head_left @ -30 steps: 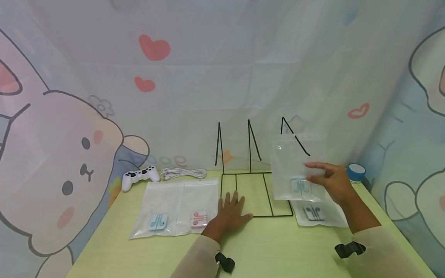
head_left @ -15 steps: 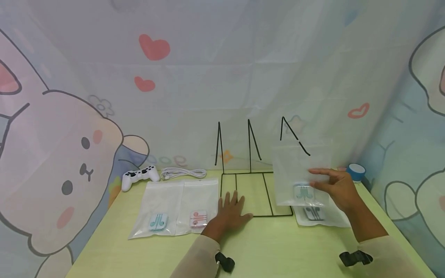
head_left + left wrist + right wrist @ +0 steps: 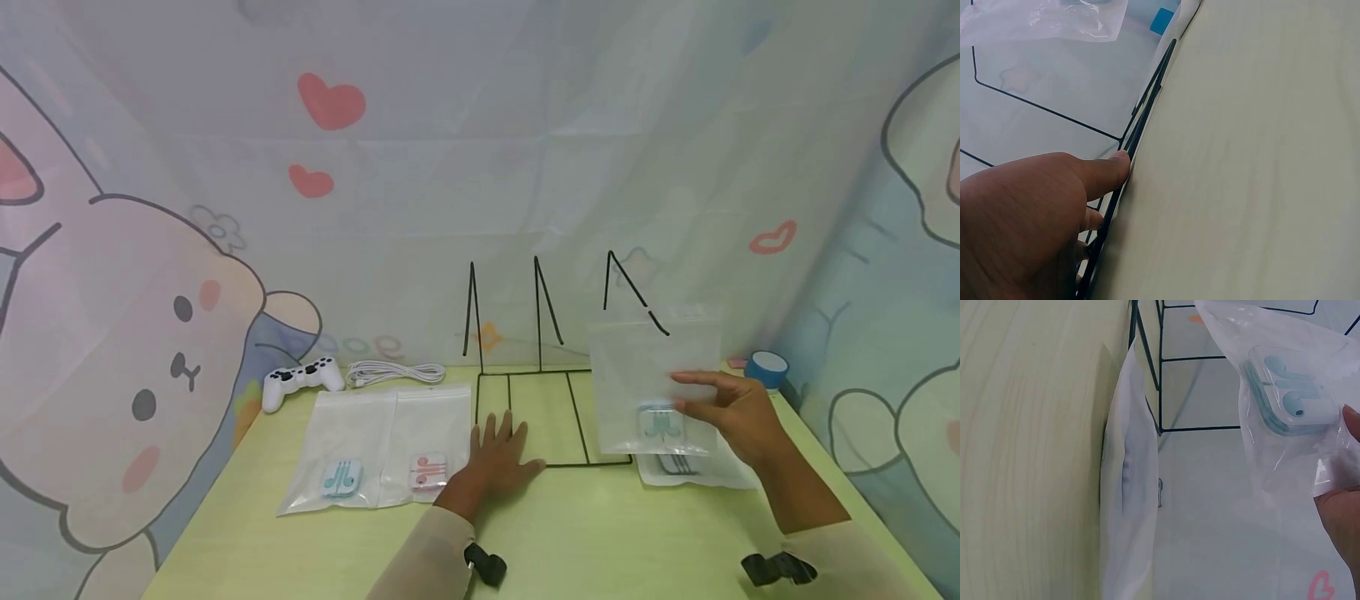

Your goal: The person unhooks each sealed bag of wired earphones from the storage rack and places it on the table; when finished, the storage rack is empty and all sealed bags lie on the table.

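My right hand (image 3: 738, 417) pinches a clear zip bag (image 3: 626, 371) holding a small case of teal earphones (image 3: 662, 423). Near the bag's top edge, the right prong of a black wire rack (image 3: 577, 417) seems to pass through; its tip shows in front of the plastic. My left hand (image 3: 495, 458) rests spread on the rack's base, and the left wrist view shows its thumb (image 3: 1107, 175) lying over the front wire. Partly behind the held bag, another zip bag (image 3: 731, 467) with dark-lined earphones lies on the table.
Left of the rack lie two zip bags, one with teal earphones (image 3: 341, 479), one with pink earphones (image 3: 429, 472). Behind them are a white game controller (image 3: 303, 379) and a coiled white cable (image 3: 396, 374). A blue tape roll (image 3: 767, 368) stands at back right, before a printed cloth backdrop.
My right hand has moved the zip bag down and slightly right, so it covers more of the bag behind. The left hand has stayed on the rack base.
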